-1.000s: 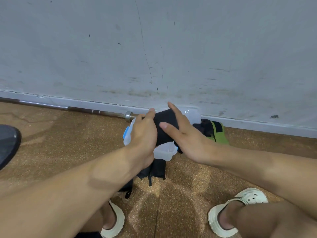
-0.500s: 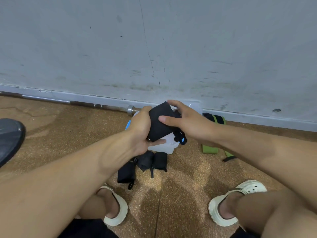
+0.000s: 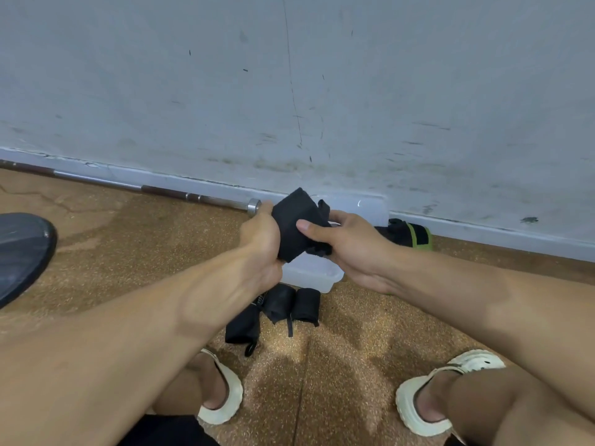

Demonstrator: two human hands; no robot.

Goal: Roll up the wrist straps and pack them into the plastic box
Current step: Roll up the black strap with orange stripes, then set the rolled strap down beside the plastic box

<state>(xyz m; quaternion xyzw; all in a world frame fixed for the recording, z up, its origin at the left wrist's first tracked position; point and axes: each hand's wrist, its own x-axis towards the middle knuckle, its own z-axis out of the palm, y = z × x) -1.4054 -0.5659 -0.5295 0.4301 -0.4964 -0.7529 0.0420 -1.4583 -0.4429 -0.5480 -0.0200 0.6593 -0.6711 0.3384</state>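
Both hands up at centre frame on one black wrist strap (image 3: 294, 225), held in the air just above the plastic box (image 3: 310, 275). Left hand (image 3: 262, 239) grips its 9 o'clock edge, fingers curled behind the fabric; right hand (image 3: 349, 244) pinches the 3 o'clock side, thumb across the front. Box sits on the cork floor (image 3: 128, 246) by the wall. At 6 o'clock of the box, touching or nearly so, lie three rolled black straps (image 3: 280, 305). Green-black strap (image 3: 410, 235) at 3 o'clock near the skirting. Barbell (image 3: 180, 195) runs off toward 9-10 o'clock along the wall.
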